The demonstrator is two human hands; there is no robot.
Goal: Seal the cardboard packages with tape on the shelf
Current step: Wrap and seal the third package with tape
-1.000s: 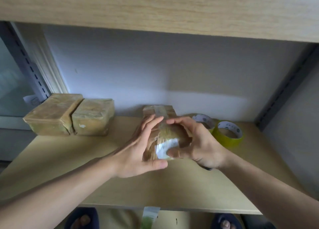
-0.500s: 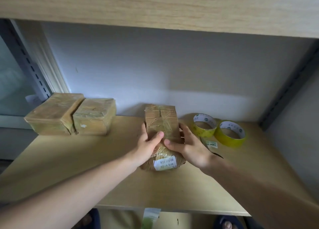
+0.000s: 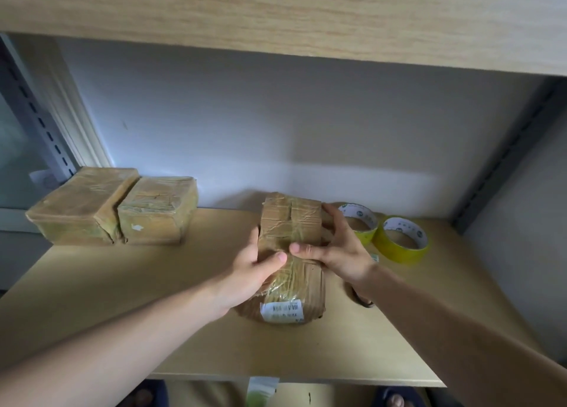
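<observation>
Two brown cardboard packages lie end to end in the middle of the shelf [image 3: 153, 299]. The far one is a taped box [image 3: 291, 219]; the near one is a rounded package with a white label [image 3: 294, 290]. My left hand [image 3: 254, 271] holds the taped box from its left side. My right hand [image 3: 340, 250] holds it from the right, with fingers along its side. Both thumbs lie on top where the two packages meet. Two yellow tape rolls [image 3: 360, 222] [image 3: 402, 240] sit just right of my right hand.
Two taped packages [image 3: 82, 204] [image 3: 159, 210] stand side by side at the back left. A small dark object [image 3: 363, 300] shows under my right wrist. An upper shelf board [image 3: 276, 13] hangs overhead, and a metal upright [image 3: 506, 148] runs up at the right.
The labelled package was held up in both hands and now lies on the shelf. My hands have slid forward onto the taped box behind it.
</observation>
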